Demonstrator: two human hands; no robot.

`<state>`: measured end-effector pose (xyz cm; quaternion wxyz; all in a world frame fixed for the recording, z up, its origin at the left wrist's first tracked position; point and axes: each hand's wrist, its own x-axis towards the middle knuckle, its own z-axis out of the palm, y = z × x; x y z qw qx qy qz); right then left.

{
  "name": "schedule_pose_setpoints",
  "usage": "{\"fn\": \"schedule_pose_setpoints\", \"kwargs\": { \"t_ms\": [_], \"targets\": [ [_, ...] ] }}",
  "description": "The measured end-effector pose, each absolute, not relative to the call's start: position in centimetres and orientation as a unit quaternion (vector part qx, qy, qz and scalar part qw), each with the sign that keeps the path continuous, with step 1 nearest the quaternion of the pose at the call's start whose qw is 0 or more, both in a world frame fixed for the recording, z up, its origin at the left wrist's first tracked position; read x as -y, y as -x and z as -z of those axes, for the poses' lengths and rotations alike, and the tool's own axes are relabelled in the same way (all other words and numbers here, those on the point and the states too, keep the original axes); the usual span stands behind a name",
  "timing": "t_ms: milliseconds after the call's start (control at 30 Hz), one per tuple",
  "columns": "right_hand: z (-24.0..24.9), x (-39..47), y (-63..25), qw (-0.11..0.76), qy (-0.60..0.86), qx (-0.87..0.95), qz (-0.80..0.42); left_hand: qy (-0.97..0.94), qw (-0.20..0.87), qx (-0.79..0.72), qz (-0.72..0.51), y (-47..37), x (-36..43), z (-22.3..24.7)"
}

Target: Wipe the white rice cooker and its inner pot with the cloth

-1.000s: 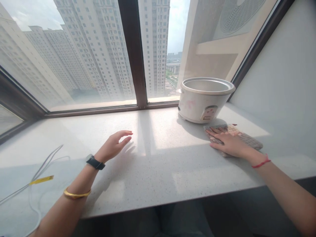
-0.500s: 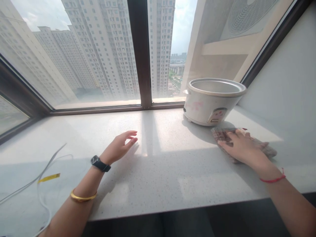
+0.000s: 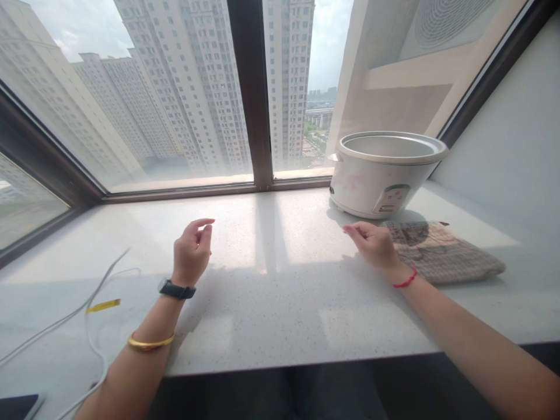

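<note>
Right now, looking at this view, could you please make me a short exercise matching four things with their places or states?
1. cooker
2. patterned cloth
3. dark watch
4. red band

A. around the left wrist
B. standing with its top open
C. around the right wrist
D. lying flat beside the right hand

Right pairs: 1-B, 2-D, 3-A, 4-C.

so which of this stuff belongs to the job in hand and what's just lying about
Probably the job:
- cloth, the thing nearest the right hand

Seemingly just lying about:
- cooker, behind the cloth, touched by neither hand
- cable with a yellow tag
- dark flat thing, cut off at bottom left
</note>
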<state>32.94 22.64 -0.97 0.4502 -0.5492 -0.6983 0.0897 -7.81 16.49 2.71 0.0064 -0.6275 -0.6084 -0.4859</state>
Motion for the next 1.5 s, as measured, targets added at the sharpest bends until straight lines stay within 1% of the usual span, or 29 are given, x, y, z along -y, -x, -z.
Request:
{"fn": "schedule_pose_setpoints", "kwargs": {
  "t_ms": [200, 400, 667, 733, 833, 900, 1067, 1200, 1267, 1367, 1500],
  "targets": [
    [0.8, -22.4, -32.9, 0.490, 0.576, 0.644, -0.116, 0.673, 0.030, 0.580, 0.458, 7.2, -16.5, -2.0],
    [0.5, -22.4, -33.0, 0.472, 0.601, 0.633, -0.124, 0.692, 0.056, 0.568, 0.441, 7.2, -16.4, -1.9],
    [0.0, -22.3, -33.3, 0.479, 0.639, 0.587, -0.132, 0.704, 0.060, 0.561, 0.431, 7.0, -16.4, -1.8],
    [0.0, -22.5, -33.4, 0.459, 0.658, 0.585, -0.117, 0.708, 0.058, 0.558, 0.429, 7.0, -16.4, -1.8],
    [0.2, -22.9, -34.1, 0.395, 0.726, 0.554, -0.099, 0.709, 0.060, 0.558, 0.427, 6.8, -16.3, -1.8],
    [0.3, -23.3, -34.7, 0.369, 0.755, 0.532, -0.101, 0.708, 0.059, 0.561, 0.425, 6.8, -16.3, -1.8],
    [0.4, -24.1, -35.8, 0.353, 0.779, 0.499, -0.141, 0.713, 0.047, 0.561, 0.418, 6.5, -16.2, -1.8],
    [0.5, -24.3, -36.0, 0.329, 0.804, 0.477, -0.135, 0.716, 0.042, 0.560, 0.415, 6.4, -16.2, -1.8],
    [0.6, -24.3, -35.9, 0.337, 0.797, 0.486, -0.127, 0.716, 0.040, 0.561, 0.414, 6.4, -16.2, -1.8],
    [1.0, -24.2, -35.9, 0.379, 0.768, 0.504, -0.111, 0.722, 0.034, 0.559, 0.406, 6.3, -16.2, -1.8],
    [1.2, -24.1, -35.7, 0.413, 0.746, 0.507, -0.125, 0.727, 0.033, 0.558, 0.400, 6.3, -16.2, -1.7]
  ]
}}
